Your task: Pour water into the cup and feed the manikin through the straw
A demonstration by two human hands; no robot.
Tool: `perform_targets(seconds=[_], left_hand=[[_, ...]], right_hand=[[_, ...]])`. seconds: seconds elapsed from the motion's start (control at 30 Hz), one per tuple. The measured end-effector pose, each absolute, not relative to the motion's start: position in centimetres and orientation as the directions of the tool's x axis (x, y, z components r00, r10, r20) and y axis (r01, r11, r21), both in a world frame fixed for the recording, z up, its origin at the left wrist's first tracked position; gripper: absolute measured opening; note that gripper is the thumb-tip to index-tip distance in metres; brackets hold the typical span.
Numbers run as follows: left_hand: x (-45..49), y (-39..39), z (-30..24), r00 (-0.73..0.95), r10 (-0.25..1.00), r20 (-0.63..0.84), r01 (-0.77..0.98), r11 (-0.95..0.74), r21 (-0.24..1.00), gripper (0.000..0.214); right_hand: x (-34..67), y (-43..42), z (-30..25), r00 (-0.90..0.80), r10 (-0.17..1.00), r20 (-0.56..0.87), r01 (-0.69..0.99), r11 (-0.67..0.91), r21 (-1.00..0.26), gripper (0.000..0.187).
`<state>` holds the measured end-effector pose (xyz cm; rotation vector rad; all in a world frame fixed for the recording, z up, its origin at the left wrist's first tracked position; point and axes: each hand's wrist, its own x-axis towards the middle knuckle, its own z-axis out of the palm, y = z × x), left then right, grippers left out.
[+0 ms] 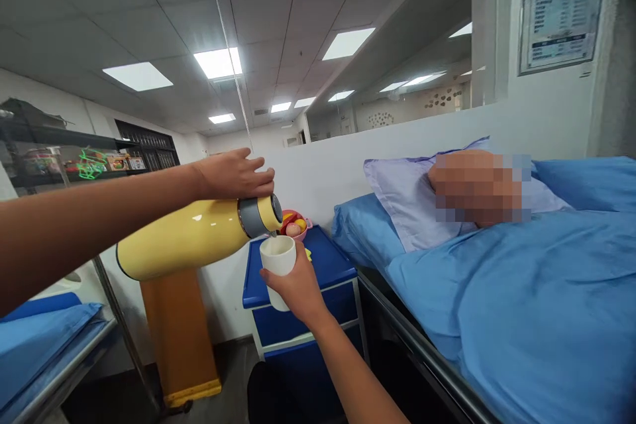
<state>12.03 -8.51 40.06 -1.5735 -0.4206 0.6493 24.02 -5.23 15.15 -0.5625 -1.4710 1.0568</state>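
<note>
My left hand (238, 173) is closed over the top side of a yellow thermos jug (183, 238), near its grey collar; the grip itself is partly hidden. The jug is tipped almost level, its spout pointing right and down over a white cup (278, 258). A small clear trickle seems to show between spout and cup. Wrapped round the cup from the right is my right hand (301, 285), holding it nearly upright just below the spout. The cup is in front of a blue bedside cabinet (328, 258).
A pink basket of fruit (295, 226) stands on the cabinet. At the right, a person lies on a pillow (397, 192) under a blue quilt (521, 298), behind a dark bed rail (422, 351). Another bed (44, 344), a metal pole (116, 318) and shelves (64, 179) are at left.
</note>
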Motion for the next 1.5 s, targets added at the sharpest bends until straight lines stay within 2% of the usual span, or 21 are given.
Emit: perform_targets(seconds=[0.17, 0.27, 0.33, 0.5, 0.57, 0.73, 0.83, 1.07, 1.27, 1.5], left_hand=[[13.2, -8.8, 39.7, 0.859, 0.44, -0.262, -0.216, -0.153, -0.964, 0.013], [13.3, -9.0, 39.7, 0.882, 0.381, -0.278, -0.216, -0.198, -0.956, 0.01], [13.4, -9.0, 39.8, 0.882, 0.39, -0.265, -0.198, -0.204, -0.959, 0.011], [13.7, -8.8, 39.3, 0.804, 0.537, -0.255, -0.145, -0.238, -0.96, 0.015], [13.9, -8.6, 38.7, 0.792, 0.551, -0.262, -0.132, -0.265, -0.955, 0.016], [14.6, -7.9, 37.5, 0.846, 0.463, -0.264, -0.137, -0.288, -0.948, 0.015], [15.3, -7.8, 37.2, 0.831, 0.472, -0.296, -0.168, -0.294, -0.941, 0.015], [17.4, -8.1, 36.4, 0.835, 0.398, -0.38, -0.247, -0.346, -0.905, 0.013], [18.5, -7.3, 35.8, 0.786, 0.443, -0.431, -0.272, -0.378, -0.885, 0.015], [19.0, -5.4, 34.5, 0.853, 0.299, -0.428, -0.28, -0.43, -0.858, 0.007]], right_hand=[[24.9, -6.2, 15.1, -0.219, 0.821, 0.527, -0.257, 0.473, -0.843, 0.053], [25.0, -6.8, 14.9, -0.206, 0.823, 0.529, -0.287, 0.466, -0.837, 0.052], [24.9, -7.1, 14.9, -0.222, 0.824, 0.521, -0.294, 0.453, -0.841, 0.052], [24.5, -7.3, 14.7, -0.23, 0.828, 0.512, -0.305, 0.438, -0.846, 0.051], [24.4, -7.2, 14.6, -0.227, 0.83, 0.51, -0.318, 0.432, -0.844, 0.052], [24.8, -6.8, 14.2, -0.217, 0.849, 0.481, -0.3, 0.411, -0.861, 0.048], [25.1, -6.8, 14.1, -0.244, 0.842, 0.481, -0.31, 0.402, -0.861, 0.047], [25.7, -7.3, 13.2, -0.28, 0.816, 0.505, -0.413, 0.372, -0.831, 0.047], [26.3, -6.8, 12.1, -0.248, 0.825, 0.508, -0.386, 0.397, -0.833, 0.05], [26.4, -6.4, 11.5, -0.249, 0.854, 0.457, -0.407, 0.336, -0.849, 0.045]])
